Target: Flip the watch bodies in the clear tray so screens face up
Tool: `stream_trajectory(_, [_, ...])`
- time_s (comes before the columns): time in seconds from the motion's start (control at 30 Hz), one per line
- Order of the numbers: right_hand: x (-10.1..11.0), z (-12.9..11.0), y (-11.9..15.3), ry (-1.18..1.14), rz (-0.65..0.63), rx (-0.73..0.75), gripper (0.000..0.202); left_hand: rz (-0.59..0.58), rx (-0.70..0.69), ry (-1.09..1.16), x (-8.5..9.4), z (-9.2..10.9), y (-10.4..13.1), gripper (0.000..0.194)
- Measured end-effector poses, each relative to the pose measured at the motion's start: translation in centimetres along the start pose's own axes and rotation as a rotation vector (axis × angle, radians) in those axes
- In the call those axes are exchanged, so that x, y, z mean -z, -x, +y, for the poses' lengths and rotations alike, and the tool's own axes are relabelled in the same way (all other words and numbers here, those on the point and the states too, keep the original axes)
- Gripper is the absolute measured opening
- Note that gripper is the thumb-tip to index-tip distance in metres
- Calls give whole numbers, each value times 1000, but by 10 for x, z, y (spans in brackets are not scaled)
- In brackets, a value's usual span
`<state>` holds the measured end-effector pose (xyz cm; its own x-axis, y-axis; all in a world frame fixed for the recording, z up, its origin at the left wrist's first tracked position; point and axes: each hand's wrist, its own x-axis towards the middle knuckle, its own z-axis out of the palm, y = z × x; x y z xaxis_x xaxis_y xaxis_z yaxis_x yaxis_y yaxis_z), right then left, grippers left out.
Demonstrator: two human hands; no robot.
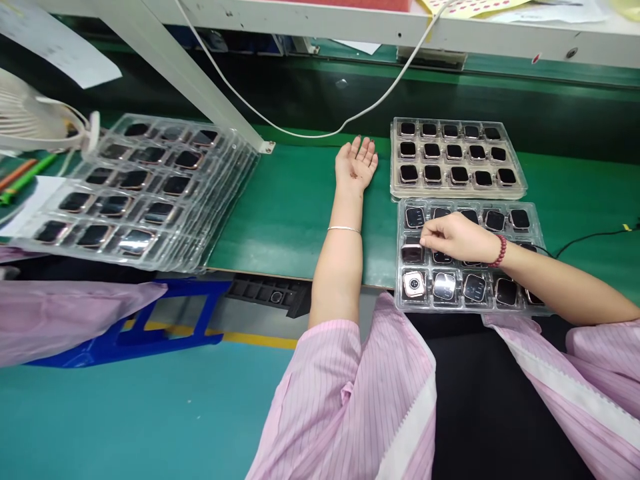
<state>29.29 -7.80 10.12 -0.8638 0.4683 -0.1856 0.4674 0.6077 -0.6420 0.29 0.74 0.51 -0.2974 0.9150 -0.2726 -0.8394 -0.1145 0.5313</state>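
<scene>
We are looking down on the green counter (300,200), which runs wide from side to side. Biggest thing on it, at the left: a stack of clear trays (135,190), fanned out a bit, the top one full of dark-faced watch bodies, its near edge hanging past the counter's front. Above it slants a white frame post (200,80), and a white cable (310,133) droops from the shelf overhead down to the counter.

Over to the right, two more trays. The far tray (457,159) sits flat, three rows of dark watch bodies, all pockets filled. Just in front of it, nearly touching, lies the near tray (470,257), and its front edge pokes out over the counter's edge.

Now the hands. Our left hand (356,163) lies on the bare green, palm up, fingers loosely spread, its grip apart and holding nothing; it rests just beside the far tray's left end, a thin bangle on the wrist. Our right hand (457,237) hovers over the middle row of the near tray, knuckles up, a red bead bracelet at the wrist. Thumb and forefinger are pinched together at the left of that row, right over a watch body (412,253) in its pocket; whether they actually clamp it, we cannot tell.

Smallest note: in the front row's left pocket one watch body lies back side up (414,284), pale with a round sensor, beside its neighbours.
</scene>
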Motion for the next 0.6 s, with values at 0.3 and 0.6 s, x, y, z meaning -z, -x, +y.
stream_trajectory(0.3, [0,10,1,144,-39,22,34,6,-15,-39,-2,0,2,41])
stream_trajectory(0.6, [-8,7,1,314,61,-1,18,-10,-23,-84,0,0,0,42])
